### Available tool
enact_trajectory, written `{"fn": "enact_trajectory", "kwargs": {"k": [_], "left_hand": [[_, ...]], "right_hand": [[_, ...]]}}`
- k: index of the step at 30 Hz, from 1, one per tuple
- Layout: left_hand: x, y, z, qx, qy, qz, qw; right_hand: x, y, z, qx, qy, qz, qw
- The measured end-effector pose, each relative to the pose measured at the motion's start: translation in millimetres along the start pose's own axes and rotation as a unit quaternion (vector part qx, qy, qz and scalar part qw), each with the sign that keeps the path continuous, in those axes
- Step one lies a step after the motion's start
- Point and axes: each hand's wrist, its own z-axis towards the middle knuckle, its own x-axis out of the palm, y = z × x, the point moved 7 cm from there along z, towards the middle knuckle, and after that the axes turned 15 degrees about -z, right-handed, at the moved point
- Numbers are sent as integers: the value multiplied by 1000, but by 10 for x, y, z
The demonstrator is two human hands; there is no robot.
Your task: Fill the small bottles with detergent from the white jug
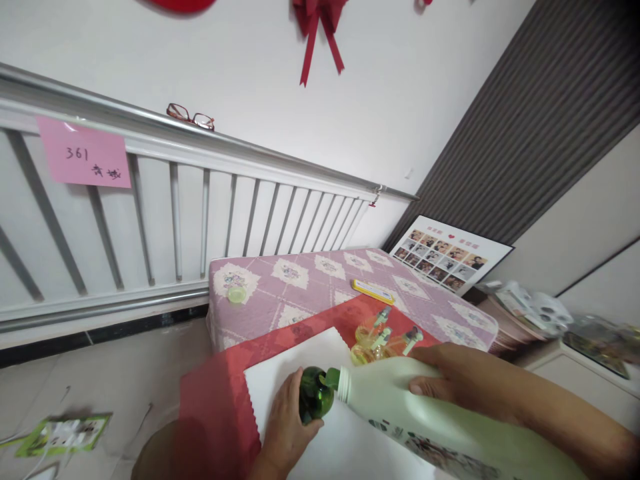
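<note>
My left hand (287, 427) is wrapped round a small, round, dark green translucent bottle (315, 397), tipped towards the right. My right hand (437, 375) grips a large pale green bottle (395, 400) lying nearly on its side, with a printed label on its lower face. Its ribbed, uncapped mouth meets the green neck of the small bottle; whether liquid flows cannot be made out. Both are over a white sheet (320, 353) with a scalloped edge. Just behind them are yellowish clear containers (363, 353) and several pale pump heads (383, 335).
A red cloth (220, 387) lies under the sheet on a table with a purple patterned cover (310, 277). On it are a pale green cap (237, 294) and a yellow-edged box (373, 291). Glasses (190, 118) rest on the radiator rail. A power strip (67, 432) lies on the floor.
</note>
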Motion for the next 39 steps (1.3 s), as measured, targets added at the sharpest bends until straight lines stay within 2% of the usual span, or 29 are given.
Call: {"fn": "enact_trajectory", "kwargs": {"k": [21,27,32,39], "left_hand": [[-21,-7,-10,1,-4,-1,1000],[1,25,12,7,0,3,1000],[9,28,15,5,2,5,1000],[-13,23,2,13,-10,-2,1000]], "right_hand": [[20,-13,13,-4,13,10,1000],[-8,-6,9,0,-30,19,999],[-13,2,6,0,-2,9,1000],[15,-14,25,-7,5,3,1000]]}}
